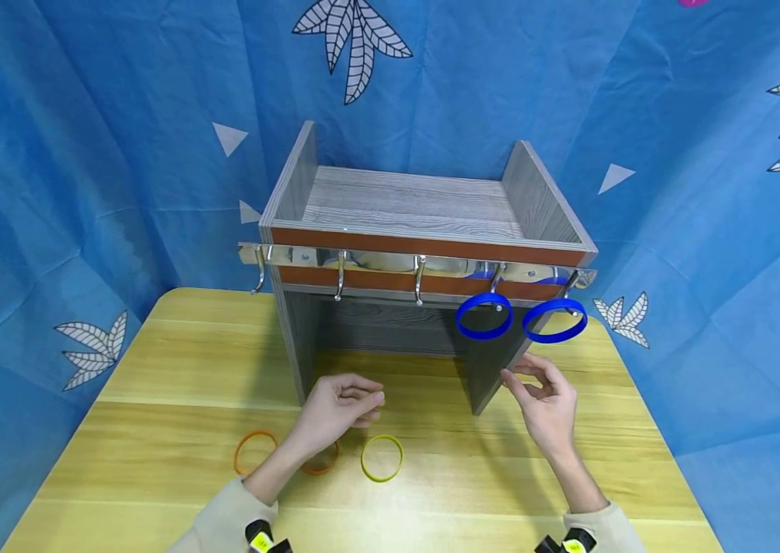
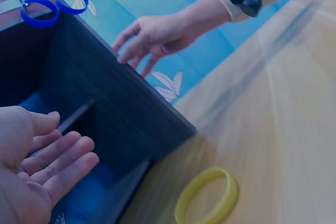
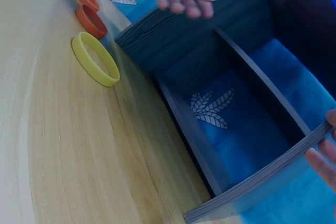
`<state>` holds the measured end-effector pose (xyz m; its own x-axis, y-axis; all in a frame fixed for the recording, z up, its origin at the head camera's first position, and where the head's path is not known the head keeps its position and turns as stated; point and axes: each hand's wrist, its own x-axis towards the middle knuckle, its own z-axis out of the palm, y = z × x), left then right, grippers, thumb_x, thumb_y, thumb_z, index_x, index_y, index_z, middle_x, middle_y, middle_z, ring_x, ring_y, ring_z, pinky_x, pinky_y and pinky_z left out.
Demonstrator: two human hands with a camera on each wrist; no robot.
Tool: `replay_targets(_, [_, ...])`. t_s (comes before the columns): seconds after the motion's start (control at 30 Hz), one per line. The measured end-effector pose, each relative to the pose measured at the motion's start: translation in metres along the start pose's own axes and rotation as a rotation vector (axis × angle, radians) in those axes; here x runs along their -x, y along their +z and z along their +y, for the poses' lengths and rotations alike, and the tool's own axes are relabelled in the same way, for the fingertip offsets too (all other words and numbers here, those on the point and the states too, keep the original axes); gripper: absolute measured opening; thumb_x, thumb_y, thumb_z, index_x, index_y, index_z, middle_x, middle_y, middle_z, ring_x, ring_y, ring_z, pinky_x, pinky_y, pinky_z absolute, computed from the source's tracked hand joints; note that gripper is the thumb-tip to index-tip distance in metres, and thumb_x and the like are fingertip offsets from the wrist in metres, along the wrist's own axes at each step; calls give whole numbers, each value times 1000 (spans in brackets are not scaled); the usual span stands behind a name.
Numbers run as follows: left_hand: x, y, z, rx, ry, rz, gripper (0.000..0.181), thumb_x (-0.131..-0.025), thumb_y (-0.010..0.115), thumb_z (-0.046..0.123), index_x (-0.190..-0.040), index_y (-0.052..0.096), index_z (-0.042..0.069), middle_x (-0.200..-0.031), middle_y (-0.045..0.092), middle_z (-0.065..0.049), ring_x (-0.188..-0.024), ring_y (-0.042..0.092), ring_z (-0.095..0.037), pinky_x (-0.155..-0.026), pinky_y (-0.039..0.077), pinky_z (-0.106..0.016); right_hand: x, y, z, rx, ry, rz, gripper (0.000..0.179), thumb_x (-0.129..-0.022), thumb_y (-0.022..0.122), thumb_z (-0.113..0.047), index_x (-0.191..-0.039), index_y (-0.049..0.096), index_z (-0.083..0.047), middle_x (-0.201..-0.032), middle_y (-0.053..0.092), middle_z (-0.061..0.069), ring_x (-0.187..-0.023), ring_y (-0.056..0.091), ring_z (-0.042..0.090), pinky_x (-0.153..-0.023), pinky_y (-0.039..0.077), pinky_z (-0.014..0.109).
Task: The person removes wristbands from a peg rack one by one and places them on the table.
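Note:
Two blue rings, a left one (image 1: 484, 316) and a right one (image 1: 554, 321), hang from the two rightmost hooks of a metal hook rail (image 1: 383, 261) on the front of a grey wooden shelf (image 1: 411, 196). My left hand (image 1: 338, 411) is held in front of the shelf's lower opening, palm showing and fingers relaxed in the left wrist view, with nothing in it. Below the rings, my right hand (image 1: 547, 399) has its fingertips right at the front edge of the right side panel (image 1: 500, 372), fingers loosely bent.
On the wooden table (image 1: 466, 499) lie a yellow ring (image 1: 381, 480) and two orange rings, an outer one (image 1: 236, 455) and one (image 1: 321, 471) partly behind my left forearm. Three hooks to the left hold no ring. A blue patterned cloth (image 1: 155, 153) hangs behind.

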<state>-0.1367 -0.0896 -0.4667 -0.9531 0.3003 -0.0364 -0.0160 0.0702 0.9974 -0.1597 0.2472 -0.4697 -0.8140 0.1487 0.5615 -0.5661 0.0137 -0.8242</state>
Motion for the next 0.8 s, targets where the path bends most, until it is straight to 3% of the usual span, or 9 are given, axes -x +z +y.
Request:
replay_targets(0.07, [-2, 3, 4, 28, 28, 13, 30, -101, 73, 17, -122, 71, -5, -110, 78, -26, -88, 81, -20, -78, 71, -32, 0, 0, 0, -1, -1, 0, 32, -86, 68, 25, -117, 64, 22, -102, 77, -4, -89, 74, 4, -69, 66, 15])
replay_targets(0.23, [-7, 11, 13, 87, 110, 26, 28, -102, 71, 13, -120, 71, -8, -111, 76, -31, -88, 81, -14, -80, 70, -31, 0, 0, 0, 10, 11, -2, 32, -86, 68, 26, -117, 64, 21, -102, 77, -5, -89, 75, 4, -69, 66, 16])
replay_targets(0.4, [-13, 19, 23, 80, 200, 64, 25, -102, 71, 13, -117, 73, -8, -110, 77, -29, -87, 80, -9, -82, 70, -36, 0, -2, 1, 42, 34, -13, 33, -86, 68, 25, -118, 64, 20, -103, 77, -9, -90, 75, 2, -70, 67, 17])
replay_targets(0.67, [-23, 31, 38, 61, 303, 108, 21, -100, 72, 8, -116, 75, -6, -110, 78, -28, -89, 81, -13, -82, 70, -35, 0, -3, 2, 70, 45, -16, 33, -87, 69, 23, -119, 63, 21, -103, 77, -13, -90, 74, 1, -70, 66, 16])
replay_targets(0.8, [-28, 38, 49, 39, 388, 124, 20, -99, 72, 7, -116, 75, -4, -108, 79, -26, -91, 82, -25, -80, 71, -34, 0, -3, 2, 58, 33, -19, 33, -87, 68, 24, -119, 62, 22, -103, 76, -11, -90, 74, 2, -70, 66, 16])
